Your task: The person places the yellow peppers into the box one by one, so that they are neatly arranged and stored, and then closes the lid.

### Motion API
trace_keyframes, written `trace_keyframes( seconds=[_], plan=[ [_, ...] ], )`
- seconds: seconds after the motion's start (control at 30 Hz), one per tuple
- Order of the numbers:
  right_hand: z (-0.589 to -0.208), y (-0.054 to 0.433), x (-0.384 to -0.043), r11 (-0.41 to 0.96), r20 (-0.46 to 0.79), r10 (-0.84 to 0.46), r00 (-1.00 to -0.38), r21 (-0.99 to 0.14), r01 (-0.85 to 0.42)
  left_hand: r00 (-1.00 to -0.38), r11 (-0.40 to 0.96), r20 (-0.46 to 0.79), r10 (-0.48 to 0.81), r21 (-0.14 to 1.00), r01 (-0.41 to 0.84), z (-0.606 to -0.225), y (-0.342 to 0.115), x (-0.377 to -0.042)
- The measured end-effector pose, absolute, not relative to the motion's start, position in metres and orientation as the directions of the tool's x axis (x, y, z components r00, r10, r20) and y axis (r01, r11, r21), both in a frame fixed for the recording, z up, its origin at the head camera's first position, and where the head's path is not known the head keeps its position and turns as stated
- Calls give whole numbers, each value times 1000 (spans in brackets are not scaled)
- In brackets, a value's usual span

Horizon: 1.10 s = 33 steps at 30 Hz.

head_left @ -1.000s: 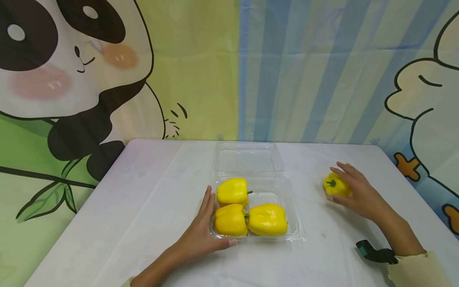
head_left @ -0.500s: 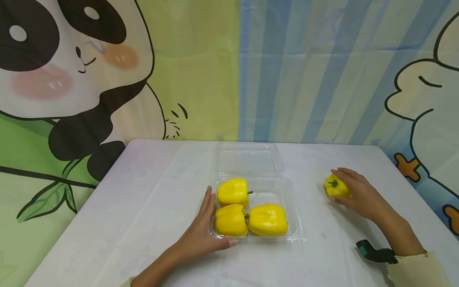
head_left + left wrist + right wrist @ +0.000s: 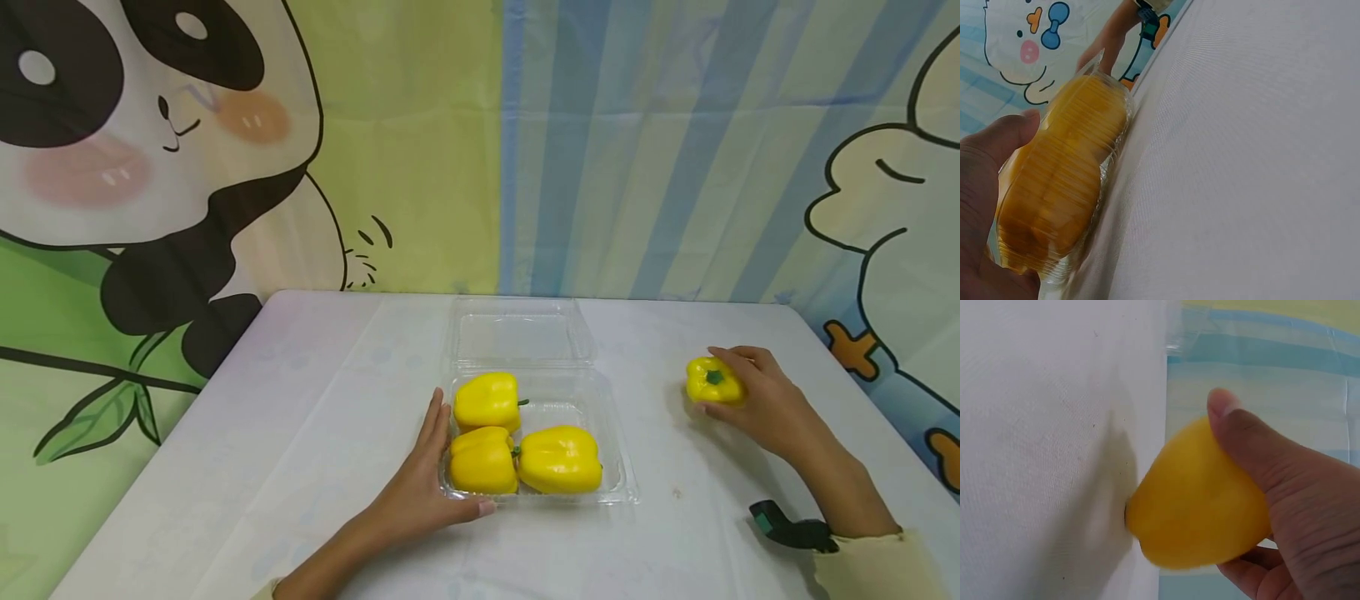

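A clear plastic clamshell box (image 3: 617, 467) lies with its lid folded back, holding three yellow bell peppers: one at the back left (image 3: 487, 400), one at the front left (image 3: 482, 461) and one at the front right (image 3: 560, 460). Around the box's front-left corner rests my left hand (image 3: 420, 483), fingers straight along the side and thumb across the front. Off to the right, my right hand (image 3: 765, 408) grips a fourth yellow bell pepper (image 3: 708, 382) between thumb and fingers, its green stem facing the head camera. Whether this pepper (image 3: 1197, 500) touches the table cannot be told.
The flat transparent lid (image 3: 521, 337) reaches almost to the back edge of the white-covered table (image 3: 315, 500). Behind it hangs a printed curtain (image 3: 420, 150) with a panda and stripes. A dark strap-like device (image 3: 791, 529) sits at my right wrist.
My right hand closed round the fourth pepper and shifted it slightly to the right, turning its stem toward the head camera. My left hand and the box have stayed put.
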State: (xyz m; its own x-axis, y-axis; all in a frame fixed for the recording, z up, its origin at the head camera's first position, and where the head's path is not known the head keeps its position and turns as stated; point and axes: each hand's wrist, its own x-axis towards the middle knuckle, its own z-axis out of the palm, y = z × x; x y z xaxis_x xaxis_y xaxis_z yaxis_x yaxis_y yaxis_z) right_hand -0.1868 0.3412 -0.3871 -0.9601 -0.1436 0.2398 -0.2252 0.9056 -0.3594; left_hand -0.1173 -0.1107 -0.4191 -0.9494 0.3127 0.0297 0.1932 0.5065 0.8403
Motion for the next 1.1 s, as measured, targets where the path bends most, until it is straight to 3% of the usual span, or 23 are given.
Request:
trace_keyframes(
  seconds=[0.33,0.63,1.1],
  plan=[
    [-384,336,-185,839,300,-148,-942,-466,-280,-951,511,24,309,839,187,-419,-111,-117],
    [-379,327,-179,814,254,-167,-953,-510,-279,-954,518,6,301,838,169,-418,-110,-117],
    [-368,312,-172,790,283,-172,-943,-532,-304,-947,511,26,321,837,196,-420,-111,-117]
  ],
)
